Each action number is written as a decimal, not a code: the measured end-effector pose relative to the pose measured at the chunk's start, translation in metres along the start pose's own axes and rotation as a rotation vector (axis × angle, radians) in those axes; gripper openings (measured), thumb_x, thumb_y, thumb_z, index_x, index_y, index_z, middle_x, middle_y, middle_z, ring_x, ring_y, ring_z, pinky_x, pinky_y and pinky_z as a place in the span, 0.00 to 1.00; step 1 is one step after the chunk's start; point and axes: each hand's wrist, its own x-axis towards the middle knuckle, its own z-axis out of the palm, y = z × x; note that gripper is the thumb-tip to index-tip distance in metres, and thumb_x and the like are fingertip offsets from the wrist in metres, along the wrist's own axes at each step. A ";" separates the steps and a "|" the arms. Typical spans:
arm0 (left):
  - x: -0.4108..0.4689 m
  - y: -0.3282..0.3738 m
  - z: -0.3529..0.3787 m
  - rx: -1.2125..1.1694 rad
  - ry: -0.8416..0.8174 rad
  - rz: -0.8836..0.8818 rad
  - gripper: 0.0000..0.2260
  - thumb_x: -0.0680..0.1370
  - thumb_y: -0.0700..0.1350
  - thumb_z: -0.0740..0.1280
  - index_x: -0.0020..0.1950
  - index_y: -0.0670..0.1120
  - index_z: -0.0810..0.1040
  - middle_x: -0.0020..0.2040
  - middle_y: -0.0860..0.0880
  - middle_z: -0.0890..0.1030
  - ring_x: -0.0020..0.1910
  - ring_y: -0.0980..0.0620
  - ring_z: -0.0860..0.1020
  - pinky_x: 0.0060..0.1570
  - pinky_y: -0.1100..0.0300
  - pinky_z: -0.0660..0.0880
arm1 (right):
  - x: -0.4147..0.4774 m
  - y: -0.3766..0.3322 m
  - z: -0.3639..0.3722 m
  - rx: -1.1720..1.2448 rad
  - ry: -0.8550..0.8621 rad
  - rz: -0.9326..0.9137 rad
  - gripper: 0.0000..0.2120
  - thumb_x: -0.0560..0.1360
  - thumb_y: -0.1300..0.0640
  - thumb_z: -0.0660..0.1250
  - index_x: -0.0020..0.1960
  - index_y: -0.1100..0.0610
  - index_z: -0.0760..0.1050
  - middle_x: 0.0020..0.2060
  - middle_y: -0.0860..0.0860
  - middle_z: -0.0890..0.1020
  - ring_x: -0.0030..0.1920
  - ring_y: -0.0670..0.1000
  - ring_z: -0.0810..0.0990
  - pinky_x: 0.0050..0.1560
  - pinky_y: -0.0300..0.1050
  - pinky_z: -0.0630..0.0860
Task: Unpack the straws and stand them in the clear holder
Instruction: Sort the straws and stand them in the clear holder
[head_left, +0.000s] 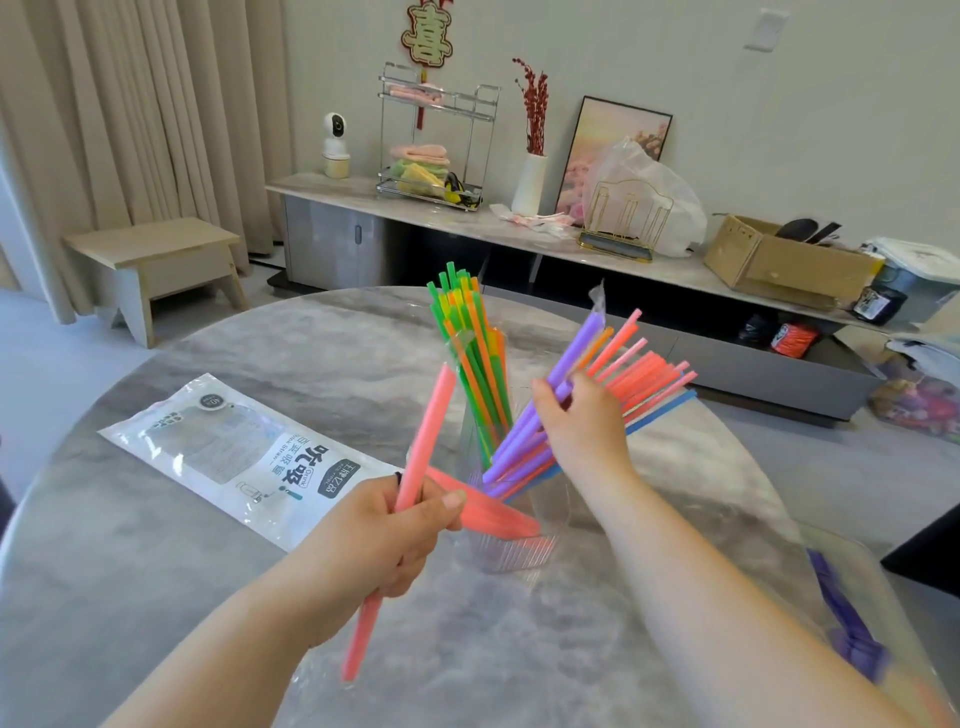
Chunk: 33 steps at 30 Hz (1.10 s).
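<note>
A clear holder stands on the grey marble table. Several green and orange thin straws stand in it, with purple, pink and blue straws fanning out to the right. My left hand grips one thick pink straw, held tilted just left of the holder. My right hand holds the fanned purple and pink straws above the holder, fingers curled round a wrapped purple one. More pink straws lie slanted against the holder's base.
A white printed straw bag lies flat on the table at the left. Clear plastic wrapping with purple straws lies at the right front. Beyond the table are a long low cabinet, a wooden stool and a cardboard box.
</note>
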 end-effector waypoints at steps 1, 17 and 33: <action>0.000 0.000 0.000 0.000 0.000 -0.001 0.11 0.76 0.42 0.63 0.33 0.42 0.73 0.18 0.54 0.62 0.16 0.57 0.58 0.16 0.69 0.57 | -0.001 0.001 0.004 0.033 -0.031 0.056 0.18 0.75 0.53 0.61 0.29 0.52 0.59 0.28 0.55 0.74 0.34 0.59 0.79 0.38 0.48 0.75; 0.004 -0.010 0.014 0.050 -0.036 -0.044 0.12 0.77 0.41 0.62 0.33 0.42 0.72 0.18 0.53 0.63 0.15 0.58 0.58 0.16 0.70 0.56 | -0.011 -0.012 -0.061 -0.303 -0.451 0.286 0.20 0.73 0.42 0.61 0.30 0.56 0.70 0.24 0.51 0.76 0.20 0.48 0.73 0.22 0.37 0.66; 0.009 -0.040 0.026 0.336 -0.076 0.076 0.05 0.74 0.45 0.67 0.41 0.56 0.77 0.38 0.62 0.81 0.43 0.65 0.79 0.44 0.73 0.73 | -0.043 -0.031 -0.077 0.265 -0.119 -0.028 0.15 0.75 0.55 0.62 0.29 0.51 0.68 0.19 0.44 0.69 0.22 0.41 0.66 0.25 0.31 0.62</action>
